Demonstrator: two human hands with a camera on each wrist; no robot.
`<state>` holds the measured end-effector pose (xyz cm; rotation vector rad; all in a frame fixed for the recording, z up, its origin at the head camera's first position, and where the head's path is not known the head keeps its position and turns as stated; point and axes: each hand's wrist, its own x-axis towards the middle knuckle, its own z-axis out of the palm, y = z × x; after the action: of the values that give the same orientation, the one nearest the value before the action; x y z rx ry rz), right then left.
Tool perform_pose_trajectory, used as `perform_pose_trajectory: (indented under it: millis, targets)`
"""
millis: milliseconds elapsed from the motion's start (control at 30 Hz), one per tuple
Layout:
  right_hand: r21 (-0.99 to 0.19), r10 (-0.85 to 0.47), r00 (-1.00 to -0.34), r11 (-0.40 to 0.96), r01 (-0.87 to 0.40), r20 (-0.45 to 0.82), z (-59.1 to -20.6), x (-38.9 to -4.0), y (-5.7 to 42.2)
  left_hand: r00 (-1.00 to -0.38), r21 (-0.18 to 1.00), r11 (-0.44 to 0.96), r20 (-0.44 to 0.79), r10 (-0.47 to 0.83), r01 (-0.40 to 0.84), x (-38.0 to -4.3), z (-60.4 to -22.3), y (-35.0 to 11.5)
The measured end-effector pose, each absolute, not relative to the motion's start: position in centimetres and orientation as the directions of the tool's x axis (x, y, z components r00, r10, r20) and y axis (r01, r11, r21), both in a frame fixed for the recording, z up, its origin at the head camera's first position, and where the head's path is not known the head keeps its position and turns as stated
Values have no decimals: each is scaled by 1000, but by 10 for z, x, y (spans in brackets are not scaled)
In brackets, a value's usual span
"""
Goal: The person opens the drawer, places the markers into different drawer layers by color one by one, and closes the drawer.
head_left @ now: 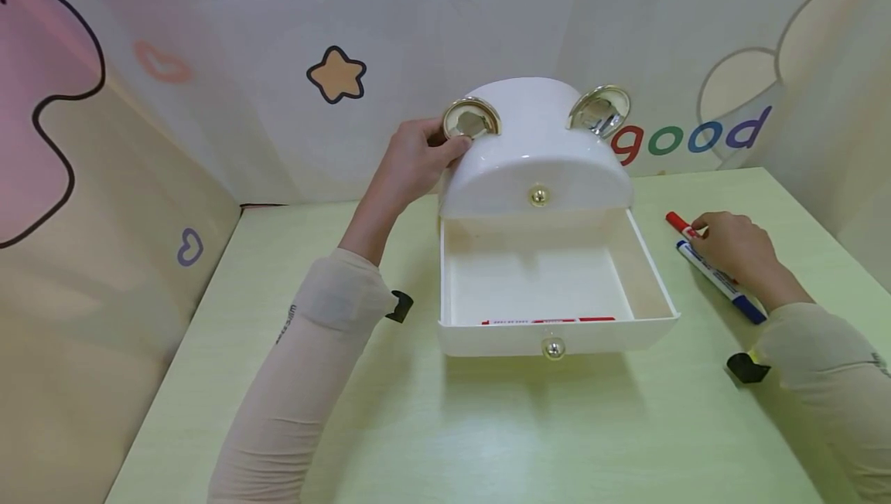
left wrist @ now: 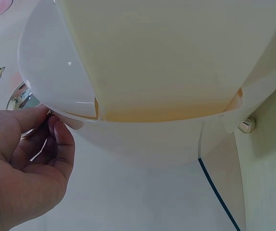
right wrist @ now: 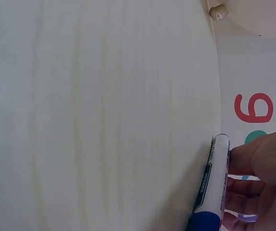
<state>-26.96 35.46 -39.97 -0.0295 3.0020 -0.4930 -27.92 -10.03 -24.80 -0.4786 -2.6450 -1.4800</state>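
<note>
A white storage box (head_left: 536,117) with gold mirrored ears stands on the table, its upper front bearing a round knob. Its drawer (head_left: 557,340) is pulled out toward me. Red-and-white marker parts (head_left: 595,319) show inside along the drawer's front wall. My left hand (head_left: 418,156) pinches the box's left ear (head_left: 472,117) between thumb and fingers. To the right of the box, my right hand (head_left: 741,245) has its fingers curled round a red marker (head_left: 678,222), mostly covered by the hand. A white marker with blue ends (head_left: 711,272) lies right beside it, close under the fingers.
The pale green table (head_left: 334,411) meets a printed cloth backdrop (head_left: 397,17) behind the box and at both sides. A black strap piece (head_left: 400,307) juts from the left cuff, another strap piece (head_left: 748,369) from the right.
</note>
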Motion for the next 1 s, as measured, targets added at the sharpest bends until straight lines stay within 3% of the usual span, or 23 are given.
perform_pose_trajectory:
  millis: [533, 1000]
  targets:
    - [-332, -10, -1000, 943, 1, -30, -400, -263, 358, -946, 812, 491, 222, 238, 314, -280, -251, -99]
    - [-375, 9, -1000, 927, 16, -21, -370, -249, 355, -949, 813, 496, 213, 233, 304, -279, -249, -100]
